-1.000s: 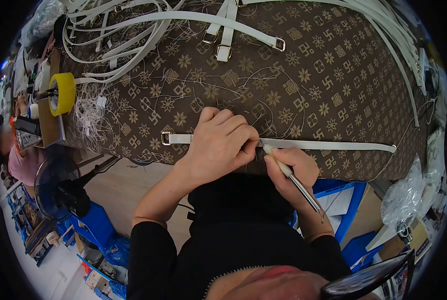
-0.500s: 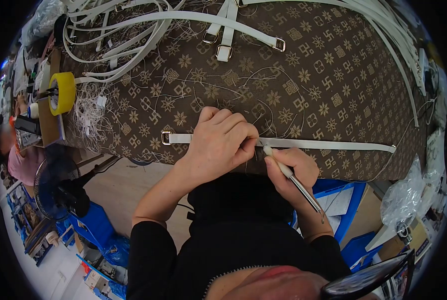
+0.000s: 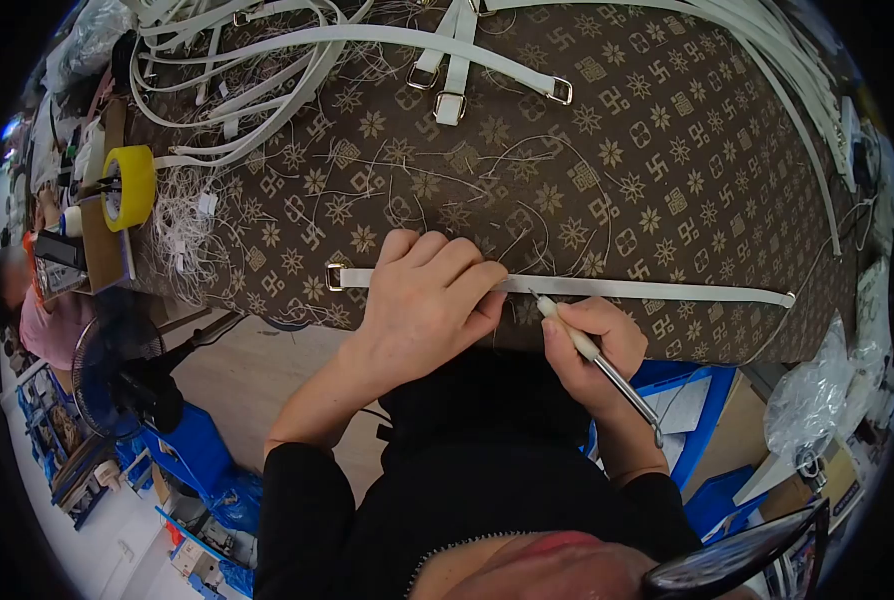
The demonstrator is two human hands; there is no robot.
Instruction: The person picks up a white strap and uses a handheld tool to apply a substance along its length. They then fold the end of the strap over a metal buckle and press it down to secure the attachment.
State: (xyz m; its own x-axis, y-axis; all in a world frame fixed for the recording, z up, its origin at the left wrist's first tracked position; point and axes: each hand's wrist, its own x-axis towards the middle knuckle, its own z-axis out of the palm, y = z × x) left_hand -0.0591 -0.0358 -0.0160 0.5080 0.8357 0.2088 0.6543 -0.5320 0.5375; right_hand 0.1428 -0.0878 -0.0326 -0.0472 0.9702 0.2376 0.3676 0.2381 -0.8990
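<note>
A narrow white strap [image 3: 647,290] with a metal buckle [image 3: 335,277] at its left end lies across the brown patterned cloth. My left hand [image 3: 429,305] is closed over the strap right of the buckle, thumb and forefinger pinched on it. What is under the fingers is hidden. In my right hand [image 3: 602,350] is a pen-shaped tool [image 3: 579,343] with a cream front part, a metal shaft and a thin pointed tip. The tip is at the strap, just right of my left fingers; whether it touches is too small to tell.
Loose thread ends [image 3: 512,165] lie beyond the strap, with a thread tangle [image 3: 182,215] to the left. More white straps [image 3: 297,90] are piled at the back. Yellow tape [image 3: 129,188] stands at the left edge. A fan [image 3: 117,375] and another person [image 3: 47,330] are left of the table.
My left hand has shifted slightly left and nearer to me along the strap. My right hand has moved a little right and down, and the tool's thin tip now shows.
</note>
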